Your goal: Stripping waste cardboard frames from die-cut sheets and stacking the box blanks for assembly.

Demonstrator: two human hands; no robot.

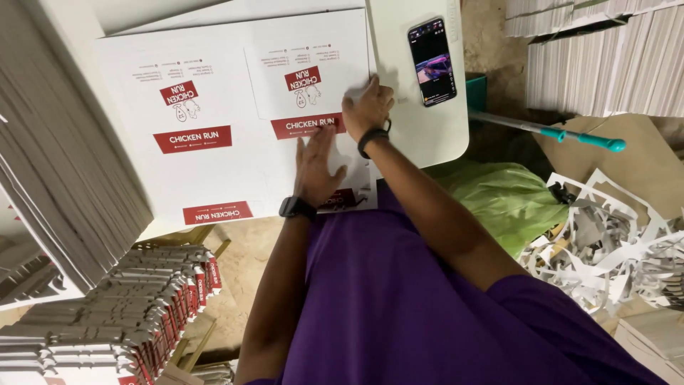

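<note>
And here is the flat white cardboard box blank with red printed panels (214, 107), unfolded and spread wide over the white table (427, 135), filling most of its top from the left edge across to the middle. Red bands and small grey print run across it, all upside down from this viewpoint. Both hands are on its near right corner. The left hand (315, 167) lies palm down on the sheet, fingers straight and spread, pressing flat and gripping nothing; a black watch sits on that wrist. The right hand (367, 107) is just beyond it, knuckles up, fingers curled down onto the cardboard's right edge; whether they pinch the edge or only press it, I cannot tell. A black band circles that wrist too. The forearms nearly cross, the right one reaching in long from the purple sleeve, the left rising straight from below. Just right of the hands, a black smartphone with a lit screen (432, 60) lies on the bare table. Down at lower left, a stack of folded white-and-red boxes (135, 314) sits on the floor.
</note>
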